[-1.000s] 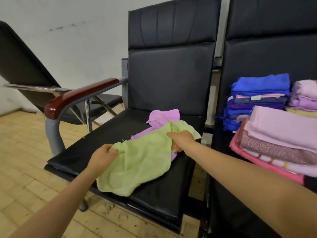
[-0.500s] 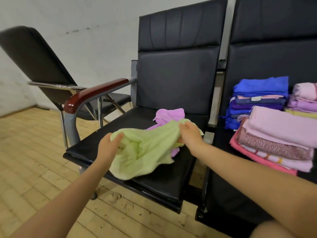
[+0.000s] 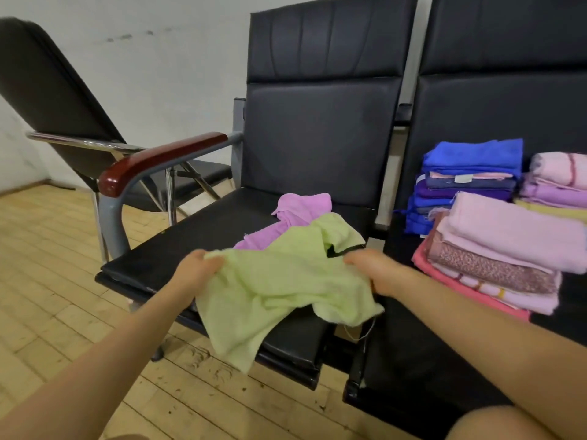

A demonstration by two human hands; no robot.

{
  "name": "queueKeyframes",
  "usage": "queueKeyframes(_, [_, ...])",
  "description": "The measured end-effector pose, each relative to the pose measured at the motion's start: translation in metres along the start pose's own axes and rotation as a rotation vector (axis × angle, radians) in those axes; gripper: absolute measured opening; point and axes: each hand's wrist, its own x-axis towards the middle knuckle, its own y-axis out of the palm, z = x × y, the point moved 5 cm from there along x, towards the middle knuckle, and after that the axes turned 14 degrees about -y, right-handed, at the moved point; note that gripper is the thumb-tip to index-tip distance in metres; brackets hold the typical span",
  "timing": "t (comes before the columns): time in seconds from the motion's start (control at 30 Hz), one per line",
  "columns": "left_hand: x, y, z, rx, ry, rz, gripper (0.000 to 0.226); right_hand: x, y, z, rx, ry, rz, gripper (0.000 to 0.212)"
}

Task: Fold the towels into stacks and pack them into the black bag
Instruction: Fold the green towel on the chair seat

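The green towel [image 3: 279, 287] was the thing in hand, stretched above the front of the black chair seat [image 3: 203, 230] with its lower edge hanging past the seat's front lip toward the wooden floor [image 3: 57, 281]. The left hand [image 3: 197, 274] gripped the towel's left edge with curled fingers, and the right hand [image 3: 371, 271] pinched its right edge — the two held well apart, evidently to pull the crumpled cloth flat enough to find its corners before folding. It was not flat yet: the far right corner flopped back onto the seat and the middle sagged in wrinkles.

Behind the green towel, farther back on the same seat, a purple towel [image 3: 298, 214] lay unfolded and partly covered by it, most likely waiting its turn. To the right of that seat, on the neighbouring chair [image 3: 495, 100], the folded work was kept apart from the loose cloths: a pink stack [image 3: 495, 249] nearest the front, a blue stack [image 3: 470, 182] behind it, and a third pile [image 3: 559, 182] of pink and lilac at the far right edge — so folding looked well along, with two towels left on the seat. No black bag showed anywhere in view, so packing seemed not to have started. A folding chair [image 3: 57, 100] stood to the left of the seat, beyond its wooden armrest [image 3: 158, 160].
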Motion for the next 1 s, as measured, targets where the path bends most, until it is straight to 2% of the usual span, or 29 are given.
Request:
queueKeyframes(0.07, [0.004,0.011,0.006,0.228,0.055,-0.012,0.036,0.010,-0.006,-0.008,-0.500,-0.061,-0.013,0.016])
queueKeyframes(0.1, [0.006,0.013,0.005,0.223,0.084,-0.033,0.034,0.013,-0.009,-0.006,-0.601,-0.093,-0.042,0.019])
queueKeyframes(0.23, [0.025,0.016,-0.014,0.127,0.212,-0.192,0.021,0.028,-0.019,0.021,-0.654,-0.299,-0.240,0.024])
queueKeyframes(0.33, [0.050,0.037,-0.026,0.186,0.206,-0.143,0.025,0.043,-0.007,0.043,-0.620,-0.507,-0.345,0.031])
queueKeyframes(0.4, [0.063,0.058,-0.029,0.283,0.207,-0.080,0.034,0.058,0.010,0.050,-0.599,-0.562,-0.346,0.042])
queueKeyframes(0.47, [0.069,0.075,-0.028,0.390,0.216,-0.028,0.043,0.077,0.030,0.043,-0.560,-0.456,-0.240,0.049])
queueKeyframes(0.53, [0.074,0.082,-0.026,0.424,0.218,-0.004,0.043,0.091,0.054,0.026,-0.595,-0.290,-0.084,0.046])
queueKeyframes(0.6, [0.076,0.083,-0.026,0.381,0.228,0.029,0.034,0.097,0.065,0.020,-0.737,-0.265,-0.036,0.039])
queueKeyframes(0.63, [0.075,0.082,-0.026,0.316,0.218,0.050,0.027,0.096,0.066,0.024,-0.727,-0.289,-0.057,0.037])
queueKeyframes(0.7, [0.070,0.075,-0.026,0.066,0.161,0.108,0.016,0.094,0.065,0.038,-0.545,-0.344,-0.084,0.034])
queueKeyframes(0.77, [0.060,0.062,-0.029,-0.178,0.132,0.119,0.014,0.090,0.063,0.060,-0.233,-0.400,-0.090,0.022])
queueKeyframes(0.9, [0.023,0.012,-0.051,-0.362,0.392,-0.154,0.016,0.076,0.066,0.113,0.228,-0.478,-0.057,0.024])
queueKeyframes(1.0, [-0.009,-0.014,-0.062,-0.550,0.504,-0.278,0.016,0.062,0.066,0.136,0.480,-0.494,-0.032,0.012])
